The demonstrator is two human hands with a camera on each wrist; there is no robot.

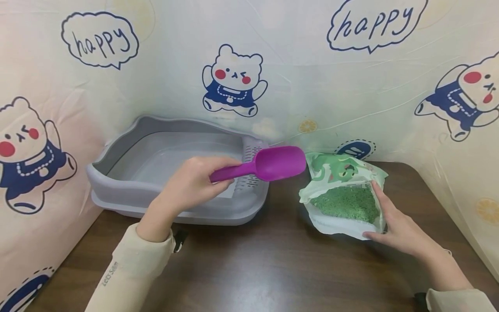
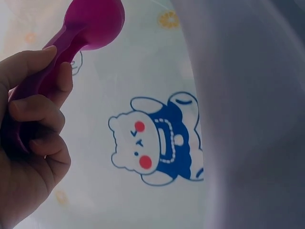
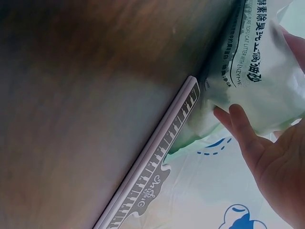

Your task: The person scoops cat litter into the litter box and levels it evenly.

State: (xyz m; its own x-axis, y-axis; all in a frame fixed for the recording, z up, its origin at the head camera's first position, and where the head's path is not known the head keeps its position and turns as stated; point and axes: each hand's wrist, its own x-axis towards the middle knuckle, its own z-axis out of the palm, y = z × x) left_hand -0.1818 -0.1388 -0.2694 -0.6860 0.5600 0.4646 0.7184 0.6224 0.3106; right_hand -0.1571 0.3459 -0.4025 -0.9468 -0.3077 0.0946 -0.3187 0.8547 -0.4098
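My left hand (image 1: 191,182) grips the handle of a purple scoop (image 1: 280,163), fingers curled round it. The scoop's bowl points right, above the near right end of a grey litter box (image 1: 132,197); the left wrist view also shows the scoop (image 2: 95,24). To the right stands an open bag of cat litter (image 1: 323,225), with green granules (image 1: 347,203) visible inside. My right hand (image 1: 405,229) holds the bag's right side, thumb near the front and a finger at the opening's rim. Printed lettering faces the right wrist view on the bag (image 3: 267,71).
Everything stands on a dark wooden table (image 1: 249,268). A patterned cloth (image 1: 288,78) with bears hangs behind and at both sides. In the right wrist view a pale strip with a piano-key print (image 3: 152,167) lies beside the bag; what it belongs to I cannot tell.
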